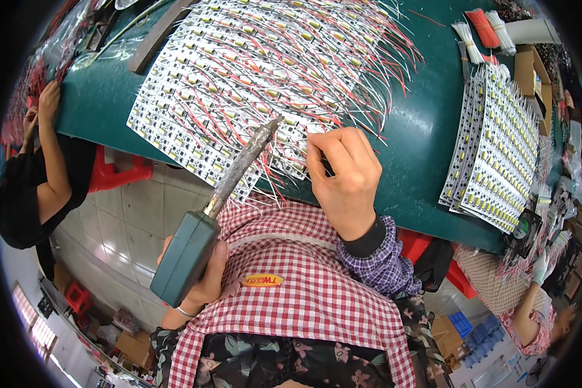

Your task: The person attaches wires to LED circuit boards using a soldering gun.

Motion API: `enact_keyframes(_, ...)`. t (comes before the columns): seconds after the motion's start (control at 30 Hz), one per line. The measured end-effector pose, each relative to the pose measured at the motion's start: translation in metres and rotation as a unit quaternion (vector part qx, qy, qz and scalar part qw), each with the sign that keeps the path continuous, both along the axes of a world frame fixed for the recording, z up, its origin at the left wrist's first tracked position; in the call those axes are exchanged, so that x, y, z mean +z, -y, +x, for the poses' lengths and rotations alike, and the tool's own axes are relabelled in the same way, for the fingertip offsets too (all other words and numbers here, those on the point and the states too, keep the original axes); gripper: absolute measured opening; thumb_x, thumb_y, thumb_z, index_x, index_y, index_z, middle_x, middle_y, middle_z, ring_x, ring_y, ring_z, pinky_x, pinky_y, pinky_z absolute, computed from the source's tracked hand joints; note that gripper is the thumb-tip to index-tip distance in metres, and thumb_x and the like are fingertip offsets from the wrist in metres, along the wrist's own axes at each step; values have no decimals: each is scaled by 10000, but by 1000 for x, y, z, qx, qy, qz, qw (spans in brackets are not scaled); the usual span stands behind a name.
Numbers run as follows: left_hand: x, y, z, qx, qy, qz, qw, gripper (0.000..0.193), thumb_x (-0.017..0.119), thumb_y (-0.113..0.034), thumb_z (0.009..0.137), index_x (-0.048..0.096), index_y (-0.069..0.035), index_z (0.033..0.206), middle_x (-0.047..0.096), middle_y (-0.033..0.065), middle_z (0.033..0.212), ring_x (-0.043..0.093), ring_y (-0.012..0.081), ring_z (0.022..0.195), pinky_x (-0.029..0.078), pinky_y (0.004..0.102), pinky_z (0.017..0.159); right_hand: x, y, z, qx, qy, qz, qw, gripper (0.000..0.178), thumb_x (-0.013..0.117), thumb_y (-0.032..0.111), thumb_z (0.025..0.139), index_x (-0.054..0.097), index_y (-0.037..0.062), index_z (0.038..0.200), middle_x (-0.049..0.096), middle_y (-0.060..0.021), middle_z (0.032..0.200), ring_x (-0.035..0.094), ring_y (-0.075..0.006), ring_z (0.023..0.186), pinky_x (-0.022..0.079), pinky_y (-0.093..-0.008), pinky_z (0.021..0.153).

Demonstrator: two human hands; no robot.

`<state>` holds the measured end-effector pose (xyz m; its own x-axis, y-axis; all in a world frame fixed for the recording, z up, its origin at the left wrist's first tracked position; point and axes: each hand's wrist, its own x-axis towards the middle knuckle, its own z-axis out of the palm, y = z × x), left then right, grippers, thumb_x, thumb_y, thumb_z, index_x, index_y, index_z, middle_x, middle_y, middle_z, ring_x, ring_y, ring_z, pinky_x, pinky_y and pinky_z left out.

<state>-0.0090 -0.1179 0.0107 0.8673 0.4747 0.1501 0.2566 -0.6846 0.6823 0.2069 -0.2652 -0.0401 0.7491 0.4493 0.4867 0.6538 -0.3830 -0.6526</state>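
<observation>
My left hand (208,279) is closed around the dark green handle of a soldering iron (186,257). Its long, stained metal barrel slants up and to the right, with the tip over a white circuit board panel (152,116). Several such panels overlap on the green table, covered with small black and yellow parts and many red, white and dark wires (368,84). Beside the iron's tip, to its right, my right hand (348,178) is closed in a pinch at the panels' near edge. What its fingertips hold, if anything, is too small to make out.
At the right of the green table (420,139) stand more circuit board panels (498,155), bundles of white and red wire (483,29) and a cardboard box (529,71). A dark bar (158,39) lies at the far left. Other people work at both sides, near red stools (113,171).
</observation>
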Motion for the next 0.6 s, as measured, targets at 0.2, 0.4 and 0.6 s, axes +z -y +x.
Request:
enact_keyframes(0.2,3,-6,-2,-131,-14,200,971,162,731,-69,811,701,3,954,690,124,859,638,305,750,485,407,678,5,4,-3,11,-26,-14,1000,233,708,-74,722,680,33,927,580,-98,888,578,-274,803,496,-361,644)
enact_keyframes(0.4,-5,-1,-13,20,6,-12,1000,176,740,-79,820,692,19,959,692,124,899,643,286,783,489,405,725,7,16,-17,76,-8,-36,996,333,605,-70,743,734,95,1002,611,-103,1118,557,-306,1088,425,-444,915)
enact_keyframes(0.6,-10,2,-17,6,11,-116,993,418,663,0,890,569,59,1293,625,131,1261,590,180,1042,467,326,917,-5,29,-28,80,-23,-23,996,294,611,-108,750,733,72,949,638,-99,1081,574,-312,1067,457,-429,879)
